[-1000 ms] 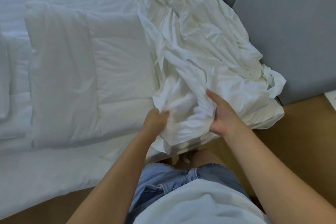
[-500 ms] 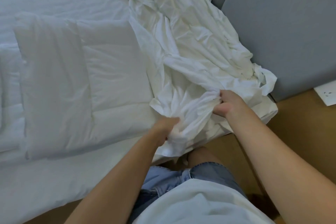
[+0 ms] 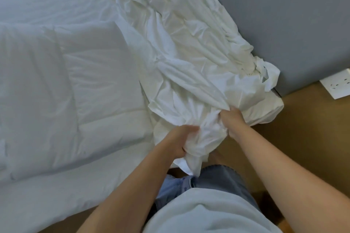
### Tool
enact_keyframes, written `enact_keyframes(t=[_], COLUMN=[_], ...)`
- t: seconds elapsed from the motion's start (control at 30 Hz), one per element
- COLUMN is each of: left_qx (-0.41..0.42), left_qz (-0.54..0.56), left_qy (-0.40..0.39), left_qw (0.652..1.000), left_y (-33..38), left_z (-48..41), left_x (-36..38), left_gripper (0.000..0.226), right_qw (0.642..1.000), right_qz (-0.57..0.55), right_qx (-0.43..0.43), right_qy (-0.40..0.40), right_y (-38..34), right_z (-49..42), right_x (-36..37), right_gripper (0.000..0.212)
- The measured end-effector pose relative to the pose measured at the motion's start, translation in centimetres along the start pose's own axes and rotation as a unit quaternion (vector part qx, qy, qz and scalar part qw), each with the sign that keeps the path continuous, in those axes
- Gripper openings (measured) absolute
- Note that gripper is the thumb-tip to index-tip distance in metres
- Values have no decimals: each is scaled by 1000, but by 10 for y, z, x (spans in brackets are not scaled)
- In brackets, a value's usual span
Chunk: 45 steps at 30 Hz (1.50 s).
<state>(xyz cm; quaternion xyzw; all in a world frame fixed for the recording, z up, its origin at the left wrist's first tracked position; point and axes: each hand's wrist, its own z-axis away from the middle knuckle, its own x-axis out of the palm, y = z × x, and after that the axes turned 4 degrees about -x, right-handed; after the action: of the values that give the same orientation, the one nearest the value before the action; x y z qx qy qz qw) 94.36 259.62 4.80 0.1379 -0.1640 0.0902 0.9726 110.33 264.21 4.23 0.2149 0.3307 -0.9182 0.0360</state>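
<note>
Head view: a crumpled white sheet (image 3: 185, 53) lies across the bed from the top centre of the frame down to the lower centre, beside a grey padded panel (image 3: 293, 24). Its near end is bunched between both hands. The left hand (image 3: 178, 140) has its fingers curled tight round the gathered cloth, which spills out below the fist and hangs over the mattress edge. The right hand (image 3: 232, 121), just right of the bunch, clamps a fold with bent fingers buried in the fabric. A folded white quilt (image 3: 66, 85) fills the left of the frame.
</note>
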Motion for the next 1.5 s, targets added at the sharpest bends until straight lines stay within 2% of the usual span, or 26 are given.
enact_keyframes(t=[0.03,0.1,0.17,0.23,0.33,0.4,0.5,0.53,0.57,0.6,0.67,0.7,0.77,0.87,0.97,1.03,1.07,1.13,1.2,1.27,1.3,1.33,1.37,1.43,1.5], left_qx=[0,48,139,215,239,228,158,136,104,69,30,46,148,255,287,288,286,293,289,233,188,141,107,80,107], left_qz=[-20,-59,-97,-68,111,195,172,138,111,90,51,23,-32,-87,-138,-196,-224,-240,-166,-9,66,121,127,45,-73], left_qy=[43,148,217,227,168,41,-133,-166,-160,-114,37,102,186,236,231,220,218,207,191,158,114,60,16,-45,0], left_qw=[999,986,961,947,950,953,963,967,975,987,998,993,971,934,919,911,906,902,923,960,973,981,986,995,992], left_y=[-4,-3,10,32,75,87,81,69,57,47,32,30,31,40,49,49,47,43,43,49,53,57,61,67,68], left_z=[-6,-16,-24,-20,0,22,43,43,41,34,20,14,6,6,-2,-6,-10,-16,-16,-12,-10,-6,-4,-6,-11], left_x=[-1,5,20,46,92,118,148,152,154,152,146,140,127,106,93,94,94,93,87,75,68,61,54,49,57], left_gripper=[13,27,31,30,33,34,45,42,36,30,11,5,14,20,16,13,16,20,19,15,12,14,21,29,12], right_qw=[993,964,935,918,919,902,888,899,919,941,968,972,975,966,929,915,917,936,942,906,890,884,889,907,932], right_qz=[-111,-249,-333,-367,-313,-285,-213,-174,-139,-106,-66,-62,-80,-182,-293,-297,-282,-275,-305,-388,-413,-418,-404,-350,-269], right_qx=[31,87,99,87,26,-18,-49,-57,-70,-80,-89,-85,-54,30,135,168,168,128,82,106,119,122,116,96,73], right_qy=[-8,-29,-68,-122,-238,-325,-405,-398,-363,-311,-226,-208,-198,-181,-181,-216,-227,-176,-115,-134,-153,-169,-180,-213,-232], right_y=[0,-3,-17,-39,-86,-112,-129,-127,-120,-112,-88,-77,-61,-53,-47,-38,-35,-35,-45,-60,-66,-70,-72,-67,-54], right_z=[-3,-6,-8,-12,-3,0,-9,-13,-16,-17,-20,-22,-27,-28,-16,-2,6,11,7,3,2,4,8,20,31], right_x=[-2,-8,-19,-34,-60,-88,-123,-127,-126,-122,-109,-103,-94,-86,-75,-65,-59,-52,-53,-60,-64,-66,-67,-64,-58], right_gripper=[37,42,43,35,32,31,39,37,35,33,34,34,33,16,21,32,35,37,35,33,34,36,36,37,47])
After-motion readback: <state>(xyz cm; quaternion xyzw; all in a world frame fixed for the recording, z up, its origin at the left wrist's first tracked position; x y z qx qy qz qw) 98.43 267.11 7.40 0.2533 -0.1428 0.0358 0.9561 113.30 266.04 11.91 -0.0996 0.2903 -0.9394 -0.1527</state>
